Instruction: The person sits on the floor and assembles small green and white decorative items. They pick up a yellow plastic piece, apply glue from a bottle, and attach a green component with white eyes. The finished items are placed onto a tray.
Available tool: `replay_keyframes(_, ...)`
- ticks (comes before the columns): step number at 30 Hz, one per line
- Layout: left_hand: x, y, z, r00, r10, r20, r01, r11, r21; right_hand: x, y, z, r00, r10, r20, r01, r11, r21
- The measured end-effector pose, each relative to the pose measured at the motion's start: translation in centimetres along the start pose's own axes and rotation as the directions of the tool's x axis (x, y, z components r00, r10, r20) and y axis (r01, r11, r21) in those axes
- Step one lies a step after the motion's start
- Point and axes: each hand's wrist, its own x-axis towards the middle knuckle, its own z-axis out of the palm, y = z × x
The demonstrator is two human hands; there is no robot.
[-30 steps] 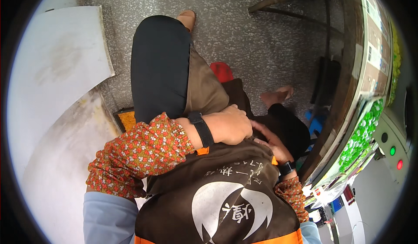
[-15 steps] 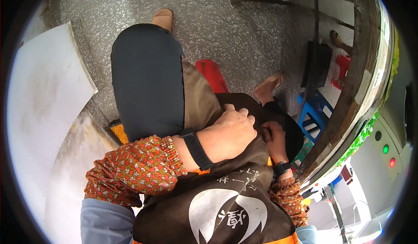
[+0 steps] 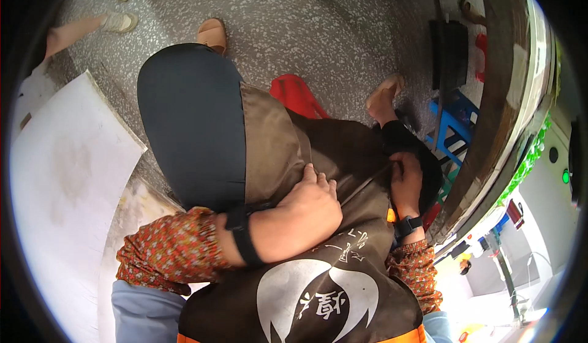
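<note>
A brown apron with a white printed emblem and orange trim lies over my lap. My left hand, with a black strap at its wrist, is closed on the apron's cloth near its middle; creases run from the fingers. At the apron's right side, my right hand pinches its edge beside my dark trouser leg. A dark watch sits on that wrist. Floral sleeve covers reach over both forearms. The undersides of both hands' fingers are partly hidden.
A large white board stands at the left. Along the right runs a wooden table edge, with a blue stool below it. Red plastic shows between my legs. Another person's shoes are at the upper left.
My hands have moved apart, the left one leftward and the right one outward, and the apron is spread wider between them. The view has shifted, and another person's legs now show at the upper left.
</note>
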Motion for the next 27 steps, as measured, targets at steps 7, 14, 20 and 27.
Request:
replay_keyframes(7,-5.1,-2.7,-2.4,0.989,0.097,-0.109,-0.115,0.977,-0.179,-1.6,1.1,-0.3,0.995,0.051,-0.085,-0.05,0.999,0.01)
replay_keyframes(14,-1.0,-0.7,-3.3,0.999,0.038,0.01,-0.037,0.989,-0.145,-4.0,0.9,-0.2,0.876,-0.088,0.474,0.135,0.989,-0.067)
replay_keyframes(20,2.9,-0.5,0.5,0.981,0.078,0.178,-0.047,0.984,-0.175,-5.7,0.6,1.6,0.83,-0.187,0.526,0.237,0.971,-0.027)
replay_keyframes(27,3.9,-0.7,1.0,0.989,0.091,0.118,-0.077,0.99,-0.116,-6.4,-2.5,-0.1,0.851,-0.133,0.508,0.236,0.961,-0.144)
